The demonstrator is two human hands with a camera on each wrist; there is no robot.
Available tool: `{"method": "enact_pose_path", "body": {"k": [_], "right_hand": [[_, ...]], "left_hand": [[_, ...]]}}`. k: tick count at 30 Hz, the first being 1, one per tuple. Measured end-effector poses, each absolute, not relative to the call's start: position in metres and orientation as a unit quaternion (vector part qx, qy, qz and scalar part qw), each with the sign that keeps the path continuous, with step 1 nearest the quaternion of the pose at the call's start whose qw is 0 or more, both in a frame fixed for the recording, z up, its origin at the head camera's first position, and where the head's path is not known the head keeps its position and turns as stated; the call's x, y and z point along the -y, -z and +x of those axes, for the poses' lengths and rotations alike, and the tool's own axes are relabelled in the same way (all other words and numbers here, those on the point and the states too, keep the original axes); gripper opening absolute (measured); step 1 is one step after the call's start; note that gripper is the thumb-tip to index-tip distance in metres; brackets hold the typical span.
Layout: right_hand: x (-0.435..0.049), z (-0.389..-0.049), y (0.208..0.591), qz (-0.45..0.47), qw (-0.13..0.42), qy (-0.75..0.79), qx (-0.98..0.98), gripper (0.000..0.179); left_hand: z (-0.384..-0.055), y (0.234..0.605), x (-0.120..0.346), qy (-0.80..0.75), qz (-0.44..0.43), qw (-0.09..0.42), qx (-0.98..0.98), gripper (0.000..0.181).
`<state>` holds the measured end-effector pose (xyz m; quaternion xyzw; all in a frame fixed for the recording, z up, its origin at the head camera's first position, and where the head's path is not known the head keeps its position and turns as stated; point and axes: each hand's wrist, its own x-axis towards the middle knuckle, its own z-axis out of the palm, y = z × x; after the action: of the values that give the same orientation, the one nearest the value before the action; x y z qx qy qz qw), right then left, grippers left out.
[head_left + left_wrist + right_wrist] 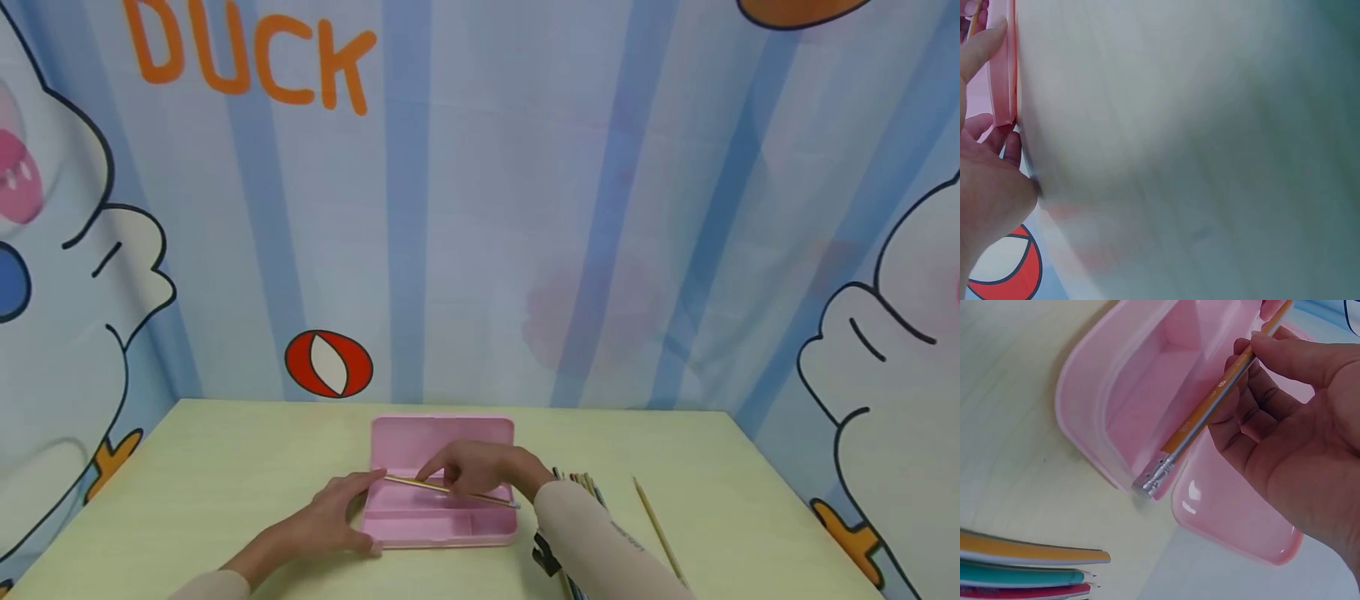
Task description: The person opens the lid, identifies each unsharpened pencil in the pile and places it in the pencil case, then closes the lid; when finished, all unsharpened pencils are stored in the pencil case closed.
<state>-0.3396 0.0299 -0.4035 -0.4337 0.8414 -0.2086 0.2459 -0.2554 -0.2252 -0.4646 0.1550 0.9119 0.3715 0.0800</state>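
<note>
A pink pencil case (420, 527) lies with its lid (431, 435) raised at the back, facing me. My left hand (322, 518) holds its left end, thumb by the front corner and fingers further back; the left wrist view shows this hand (991, 181) around the case's end. Over the tray, my right hand (480, 467) pinches an orange-and-silver pencil (1210, 403) between thumb and fingers. The pencil lies across the case, its metal-capped eraser end (1155, 478) over the right rim. Its other end reaches the left hand's fingertips; whether they touch it I cannot tell.
Right of the case, several coloured pencils (588, 483) lie bunched, partly hidden by my right forearm. A single yellowish pencil (654, 521) lies farther right on the pale table (247, 467). A printed blue curtain (480, 250) hangs behind the table's back edge.
</note>
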Motion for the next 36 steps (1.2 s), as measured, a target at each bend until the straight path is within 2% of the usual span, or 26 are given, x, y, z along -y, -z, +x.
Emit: {"method": "enact_pose_path", "body": {"k": [7,19,27,36], "right_hand": [[-0.018,-0.336,0.408,-0.421,0.23,0.186,-0.857,0.049],[-0.01,-0.327,0.412,-0.397,0.231,0.165,-0.873,0.056],[-0.014,-0.326,0.409,-0.404,0.202,0.15,-0.879,0.048],[-0.033,-0.328,0.399,-0.413,0.199,0.179,-0.871,0.039]], "left_hand": [[-0.256,0.462,0.228,-0.373,0.142,0.096,-0.912,0.097],[-0.255,0.463,0.226,-0.372,0.152,0.09,-0.911,0.098],[-0.256,0.462,0.223,-0.367,0.148,0.092,-0.914,0.098],[-0.255,0.462,0.223,-0.365,0.133,0.095,-0.917,0.098]]}}
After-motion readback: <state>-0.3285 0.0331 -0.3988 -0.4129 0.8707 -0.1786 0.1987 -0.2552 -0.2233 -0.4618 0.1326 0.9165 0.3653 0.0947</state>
